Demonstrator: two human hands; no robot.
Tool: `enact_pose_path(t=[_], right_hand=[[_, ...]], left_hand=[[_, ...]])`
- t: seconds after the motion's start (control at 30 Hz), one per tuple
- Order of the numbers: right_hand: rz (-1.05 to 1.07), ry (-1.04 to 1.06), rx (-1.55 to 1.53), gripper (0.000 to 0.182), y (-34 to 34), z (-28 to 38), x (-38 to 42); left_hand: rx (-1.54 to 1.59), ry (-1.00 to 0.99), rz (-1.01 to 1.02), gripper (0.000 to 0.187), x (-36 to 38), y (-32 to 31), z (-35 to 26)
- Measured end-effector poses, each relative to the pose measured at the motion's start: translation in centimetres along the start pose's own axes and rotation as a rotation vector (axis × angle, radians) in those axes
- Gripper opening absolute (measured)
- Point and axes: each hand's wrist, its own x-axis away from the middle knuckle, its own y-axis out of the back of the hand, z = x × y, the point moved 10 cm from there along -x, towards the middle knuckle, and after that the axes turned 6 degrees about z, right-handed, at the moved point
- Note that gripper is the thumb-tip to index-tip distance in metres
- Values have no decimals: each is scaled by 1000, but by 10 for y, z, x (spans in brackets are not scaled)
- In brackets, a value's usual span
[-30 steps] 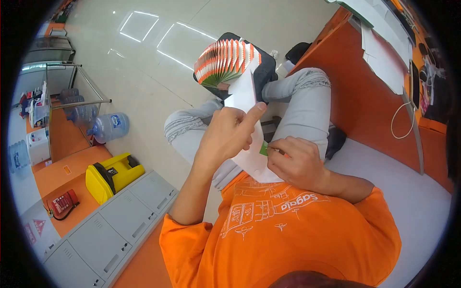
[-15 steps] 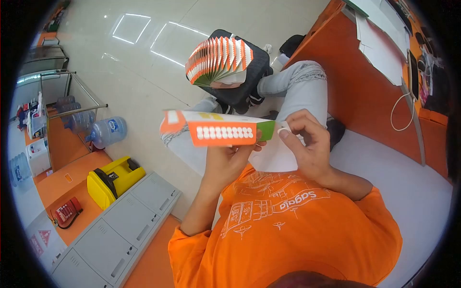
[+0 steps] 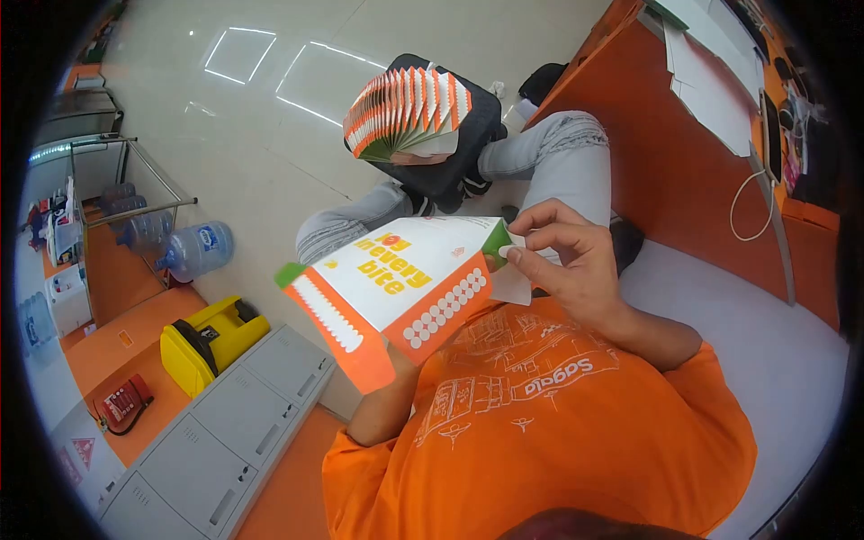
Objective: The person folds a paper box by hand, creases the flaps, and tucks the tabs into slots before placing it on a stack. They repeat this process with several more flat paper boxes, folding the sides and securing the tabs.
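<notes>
A partly folded paper food box (image 3: 387, 274), white with orange and green sides and yellow lettering, is held over my lap. My left hand (image 3: 405, 367) supports it from below, its fingers mostly hidden behind the cardboard. At the box's right end, beside a green flap (image 3: 496, 239), my right hand (image 3: 571, 261) has thumb and forefinger closed on the edge; a small white spot shows at the thumb tip. Beyond my knees, a fanned stack of similar flat box blanks (image 3: 409, 115) lies on a black stool (image 3: 481, 121).
Grey lockers (image 3: 225, 432), a yellow bin (image 3: 211, 342) and a red fire extinguisher (image 3: 123, 402) stand at left. Large water bottles (image 3: 200, 248) are by a metal-framed rack. On the right is an orange desk (image 3: 621, 117) with papers (image 3: 711, 90) and a white cable (image 3: 733, 202).
The box has turned and tilted, so its lettered white face now shows upward. My left hand has become mostly hidden under it; my right hand stays at its right end.
</notes>
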Motion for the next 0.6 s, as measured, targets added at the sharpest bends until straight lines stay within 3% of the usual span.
enact_pose_path(t=[0.2, 0.6], right_hand=[[-16, 92, 116, 9, -2, 15, -1], [140, -85, 6, 11, -8, 9, -13]], left_hand=[[7, -16, -10, 47, -2, 2, -3], [-5, -40, -11, 49, -3, 5, -7]])
